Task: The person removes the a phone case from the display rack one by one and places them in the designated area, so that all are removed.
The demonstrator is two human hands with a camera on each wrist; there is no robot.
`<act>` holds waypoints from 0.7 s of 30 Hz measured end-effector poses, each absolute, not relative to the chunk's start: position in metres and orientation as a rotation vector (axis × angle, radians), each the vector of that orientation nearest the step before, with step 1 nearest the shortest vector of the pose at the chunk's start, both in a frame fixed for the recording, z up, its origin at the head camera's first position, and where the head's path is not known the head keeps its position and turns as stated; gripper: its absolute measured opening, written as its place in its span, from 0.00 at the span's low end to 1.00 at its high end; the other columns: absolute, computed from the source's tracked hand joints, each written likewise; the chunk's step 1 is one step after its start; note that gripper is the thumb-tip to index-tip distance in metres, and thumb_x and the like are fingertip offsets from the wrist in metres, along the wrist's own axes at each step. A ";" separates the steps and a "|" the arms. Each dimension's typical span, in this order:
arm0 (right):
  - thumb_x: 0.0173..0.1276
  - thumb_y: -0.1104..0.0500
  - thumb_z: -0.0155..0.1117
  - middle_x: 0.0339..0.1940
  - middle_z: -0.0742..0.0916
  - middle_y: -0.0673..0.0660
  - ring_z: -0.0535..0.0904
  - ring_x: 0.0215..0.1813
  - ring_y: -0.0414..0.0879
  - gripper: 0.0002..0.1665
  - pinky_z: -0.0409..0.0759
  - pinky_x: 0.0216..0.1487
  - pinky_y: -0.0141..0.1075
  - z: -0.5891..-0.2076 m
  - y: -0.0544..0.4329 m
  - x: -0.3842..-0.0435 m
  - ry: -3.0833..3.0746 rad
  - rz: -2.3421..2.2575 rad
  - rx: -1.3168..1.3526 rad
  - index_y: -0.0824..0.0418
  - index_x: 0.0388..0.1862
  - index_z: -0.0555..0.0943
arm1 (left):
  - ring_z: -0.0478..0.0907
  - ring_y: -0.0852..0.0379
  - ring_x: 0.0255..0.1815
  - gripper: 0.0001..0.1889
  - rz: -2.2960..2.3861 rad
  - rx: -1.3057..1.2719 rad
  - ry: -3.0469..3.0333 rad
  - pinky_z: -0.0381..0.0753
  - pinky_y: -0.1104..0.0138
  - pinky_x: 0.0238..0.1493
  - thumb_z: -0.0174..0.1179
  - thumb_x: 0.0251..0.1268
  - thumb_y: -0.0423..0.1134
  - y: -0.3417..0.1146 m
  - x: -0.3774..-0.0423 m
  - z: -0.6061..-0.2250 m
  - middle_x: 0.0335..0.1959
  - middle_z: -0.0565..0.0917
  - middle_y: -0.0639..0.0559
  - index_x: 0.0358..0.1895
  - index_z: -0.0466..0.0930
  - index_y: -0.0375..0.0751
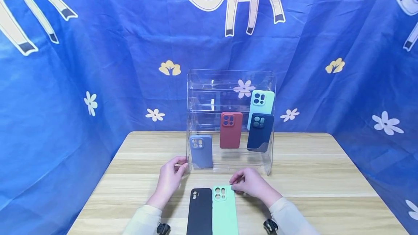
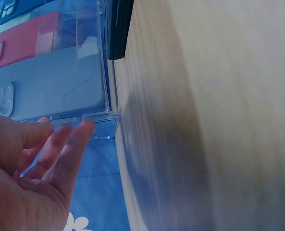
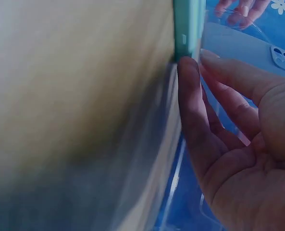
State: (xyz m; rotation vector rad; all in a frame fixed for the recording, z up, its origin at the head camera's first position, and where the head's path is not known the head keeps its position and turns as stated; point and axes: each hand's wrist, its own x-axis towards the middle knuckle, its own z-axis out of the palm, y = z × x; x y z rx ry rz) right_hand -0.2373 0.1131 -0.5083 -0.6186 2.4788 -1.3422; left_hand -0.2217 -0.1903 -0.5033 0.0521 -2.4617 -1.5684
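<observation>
My left hand (image 1: 169, 178) rests its fingertips against the lower left side of a clear acrylic display rack (image 1: 228, 159), fingers relaxed. In the left wrist view, those fingertips (image 2: 84, 126) sit right at the rack's edge, beside a lavender-blue phone case (image 2: 51, 86). The right hand (image 1: 251, 184) pinches the upper right corner of a mint green phone case (image 1: 225, 213) on the table. Seen from the right wrist, thumb and fingertip meet at the end of that green case (image 3: 185, 29). A black phone case (image 1: 200, 209) lies directly left of it.
Standing in the rack are a dark red phone case (image 1: 231, 133), a navy one (image 1: 260, 137) and a pale aqua one (image 1: 266, 100) partly behind the navy. The wooden table (image 1: 310, 177) ends at a blue patterned curtain (image 1: 137, 46).
</observation>
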 end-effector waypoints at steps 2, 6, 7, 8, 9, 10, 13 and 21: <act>0.61 0.66 0.76 0.30 0.89 0.50 0.81 0.27 0.37 0.05 0.83 0.28 0.28 -0.505 0.113 -0.239 2.532 -1.303 -0.643 0.62 0.37 0.89 | 0.89 0.39 0.43 0.13 -1.572 0.060 -2.463 0.93 0.61 0.43 0.62 0.70 0.26 -0.190 -0.222 -0.504 0.48 0.87 0.35 0.55 0.83 0.32; 0.64 0.64 0.75 0.31 0.90 0.49 0.81 0.29 0.35 0.06 0.83 0.33 0.26 -0.497 0.109 -0.243 2.625 -1.268 -0.722 0.62 0.39 0.89 | 0.90 0.40 0.43 0.13 -1.557 0.063 -2.464 0.93 0.63 0.42 0.62 0.70 0.26 -0.190 -0.221 -0.504 0.48 0.87 0.35 0.55 0.83 0.32; 0.64 0.64 0.75 0.32 0.90 0.49 0.82 0.30 0.35 0.06 0.84 0.34 0.26 -0.494 0.108 -0.244 2.641 -1.270 -0.741 0.62 0.40 0.89 | 0.90 0.40 0.43 0.13 -1.555 0.060 -2.465 0.93 0.63 0.42 0.62 0.70 0.26 -0.189 -0.221 -0.504 0.48 0.87 0.35 0.55 0.83 0.32; 0.64 0.64 0.75 0.32 0.91 0.49 0.82 0.30 0.35 0.06 0.84 0.35 0.26 -0.492 0.107 -0.244 2.657 -1.274 -0.757 0.62 0.40 0.89 | 0.90 0.40 0.43 0.13 -1.553 0.050 -2.464 0.93 0.63 0.41 0.62 0.70 0.26 -0.189 -0.222 -0.503 0.48 0.87 0.34 0.55 0.83 0.31; 0.64 0.64 0.75 0.32 0.91 0.49 0.82 0.31 0.34 0.06 0.85 0.35 0.26 -0.489 0.105 -0.245 2.677 -1.276 -0.771 0.62 0.41 0.89 | 0.90 0.39 0.43 0.13 -1.554 0.044 -2.463 0.93 0.63 0.41 0.62 0.70 0.26 -0.189 -0.222 -0.503 0.48 0.87 0.34 0.55 0.83 0.31; 0.64 0.64 0.75 0.33 0.91 0.49 0.83 0.32 0.35 0.07 0.85 0.36 0.27 -0.487 0.104 -0.245 2.693 -1.281 -0.782 0.62 0.41 0.90 | 0.90 0.39 0.43 0.13 -1.555 0.038 -2.461 0.93 0.63 0.41 0.62 0.70 0.26 -0.189 -0.222 -0.502 0.48 0.87 0.34 0.55 0.83 0.30; 0.65 0.65 0.74 0.34 0.91 0.50 0.83 0.33 0.35 0.07 0.86 0.37 0.27 -0.478 0.098 -0.247 2.739 -1.300 -0.799 0.60 0.41 0.89 | 0.90 0.38 0.42 0.12 -1.565 0.039 -2.456 0.93 0.61 0.42 0.62 0.70 0.25 -0.189 -0.222 -0.502 0.47 0.87 0.34 0.54 0.83 0.30; 0.63 0.68 0.74 0.41 0.91 0.56 0.86 0.36 0.38 0.12 0.88 0.41 0.29 -0.453 0.077 -0.254 2.795 -1.430 -0.865 0.61 0.45 0.89 | 0.89 0.39 0.43 0.13 -1.566 0.056 -2.467 0.93 0.60 0.43 0.62 0.70 0.26 -0.190 -0.221 -0.502 0.48 0.87 0.34 0.55 0.83 0.31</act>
